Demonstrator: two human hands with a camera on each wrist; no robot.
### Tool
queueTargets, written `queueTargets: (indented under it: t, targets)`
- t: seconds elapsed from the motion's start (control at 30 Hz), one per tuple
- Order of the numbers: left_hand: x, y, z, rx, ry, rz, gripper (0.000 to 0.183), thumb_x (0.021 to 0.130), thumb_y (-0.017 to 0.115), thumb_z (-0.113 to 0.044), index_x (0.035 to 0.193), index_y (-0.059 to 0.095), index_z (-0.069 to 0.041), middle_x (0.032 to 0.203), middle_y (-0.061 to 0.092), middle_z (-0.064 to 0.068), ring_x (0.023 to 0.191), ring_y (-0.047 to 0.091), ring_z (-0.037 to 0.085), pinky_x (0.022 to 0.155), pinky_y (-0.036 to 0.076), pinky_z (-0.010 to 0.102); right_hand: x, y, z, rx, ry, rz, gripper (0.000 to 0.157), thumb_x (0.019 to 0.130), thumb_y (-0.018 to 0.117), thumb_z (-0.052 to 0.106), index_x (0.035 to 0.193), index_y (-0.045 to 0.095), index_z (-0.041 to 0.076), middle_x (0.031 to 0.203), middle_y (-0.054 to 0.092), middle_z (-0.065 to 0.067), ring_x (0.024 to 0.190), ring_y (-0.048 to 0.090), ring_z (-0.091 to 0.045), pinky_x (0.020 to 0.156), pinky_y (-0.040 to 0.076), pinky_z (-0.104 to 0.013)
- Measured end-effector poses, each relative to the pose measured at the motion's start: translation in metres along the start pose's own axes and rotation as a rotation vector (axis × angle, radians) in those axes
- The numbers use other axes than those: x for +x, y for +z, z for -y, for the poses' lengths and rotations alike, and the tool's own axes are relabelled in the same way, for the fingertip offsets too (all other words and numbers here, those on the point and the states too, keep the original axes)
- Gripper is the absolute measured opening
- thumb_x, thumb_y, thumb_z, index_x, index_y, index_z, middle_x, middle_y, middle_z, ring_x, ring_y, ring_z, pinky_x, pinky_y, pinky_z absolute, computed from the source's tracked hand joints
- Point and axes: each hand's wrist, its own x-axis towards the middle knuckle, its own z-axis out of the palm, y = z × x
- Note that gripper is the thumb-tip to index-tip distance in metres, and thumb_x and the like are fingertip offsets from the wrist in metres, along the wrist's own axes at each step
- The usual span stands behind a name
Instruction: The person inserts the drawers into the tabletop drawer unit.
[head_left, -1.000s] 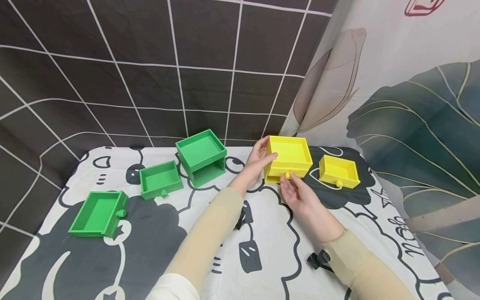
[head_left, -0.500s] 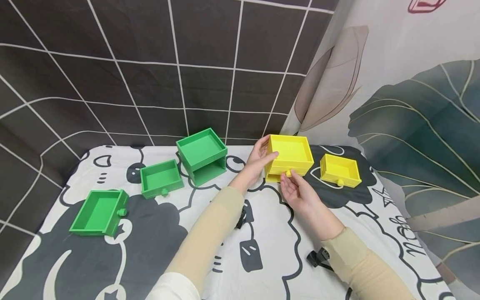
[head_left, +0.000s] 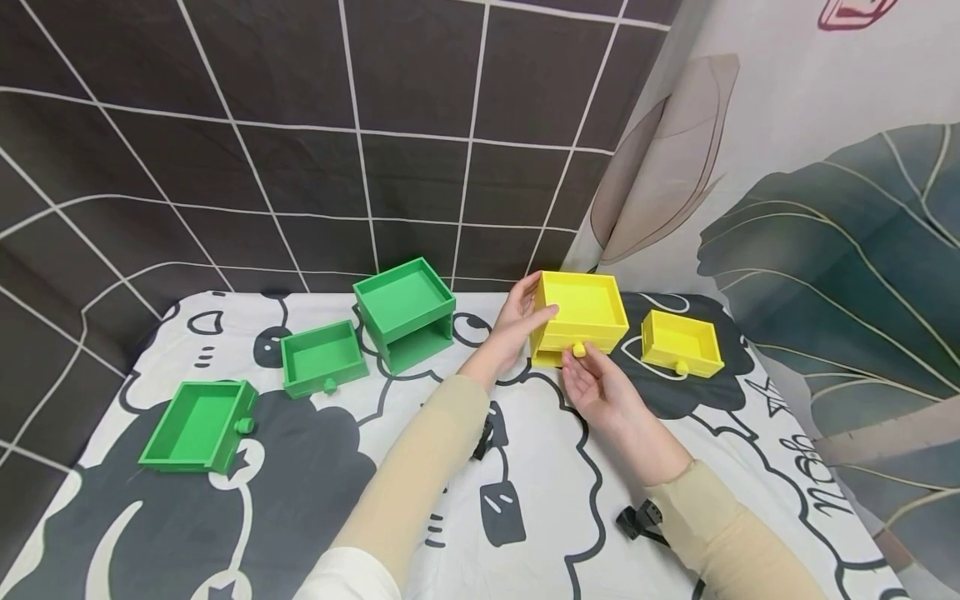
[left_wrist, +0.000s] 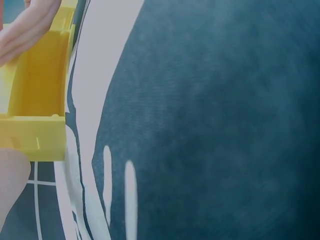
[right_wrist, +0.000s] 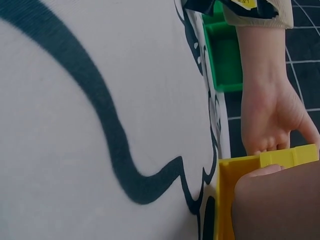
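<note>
A small yellow cabinet (head_left: pixel 581 298) stands at the back right of the cloth, a drawer in its upper slot and its lower slot bare. My left hand (head_left: pixel 512 327) grips its left side, thumb at the top edge. With thumb and fingertips my right hand (head_left: pixel 600 387) pinches the drawer's round yellow knob (head_left: pixel 578 350). The cabinet's hollow lower slot (left_wrist: pixel 42 82) shows in the left wrist view. In the right wrist view the cabinet (right_wrist: pixel 287 157) lies between both hands. A loose yellow drawer (head_left: pixel 682 343) sits to its right.
A green cabinet (head_left: pixel 405 304) with an empty lower slot stands left of the yellow one. Two green drawers lie farther left, one nearer drawer (head_left: pixel 193 427) and one beside the cabinet (head_left: pixel 322 358). A dark gridded cloth (head_left: pixel 300 167) hangs behind.
Both hands keep the same hold on the cabinet and the knob. Nothing has visibly moved beyond a slight shift of the head view.
</note>
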Motion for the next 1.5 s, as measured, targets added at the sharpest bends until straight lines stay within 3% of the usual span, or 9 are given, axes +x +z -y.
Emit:
queueTargets:
  t: [0.7,1.27,1.5]
  targets:
    - [-0.002,0.001,0.001,-0.015,0.009,-0.010,0.076,0.098,0.069,0.000,0.165,0.034,-0.012,0.173,0.034,0.007,0.163,0.029,0.023,0.137,0.024,0.029,-0.004,-0.028,-0.002,0.000,0.003,-0.062,0.032,0.112,0.052,0.033,0.100,0.070,0.009,0.095,0.077,-0.001,0.090,0.074,-0.009,0.094,0.061,-0.018]
    - [0.000,0.001,0.001,-0.005,-0.001,-0.024,0.076,0.098,0.070,-0.001,0.164,0.036,-0.014,0.173,0.035,0.005,0.163,0.030,0.022,0.136,0.026,0.029,-0.015,-0.049,0.014,0.064,0.040,-0.045,0.041,0.113,0.050,0.033,0.097,0.074,0.005,0.096,0.080,-0.005,0.091,0.077,-0.012,0.096,0.061,-0.019]
    - [-0.001,0.002,0.001,-0.005,-0.001,-0.020,0.076,0.098,0.070,0.000,0.164,0.036,-0.014,0.172,0.035,0.006,0.162,0.031,0.023,0.136,0.027,0.029,-0.020,-0.059,0.023,0.104,0.048,-0.061,0.037,0.112,0.053,0.032,0.098,0.074,0.005,0.097,0.081,-0.005,0.091,0.077,-0.013,0.098,0.061,-0.019]
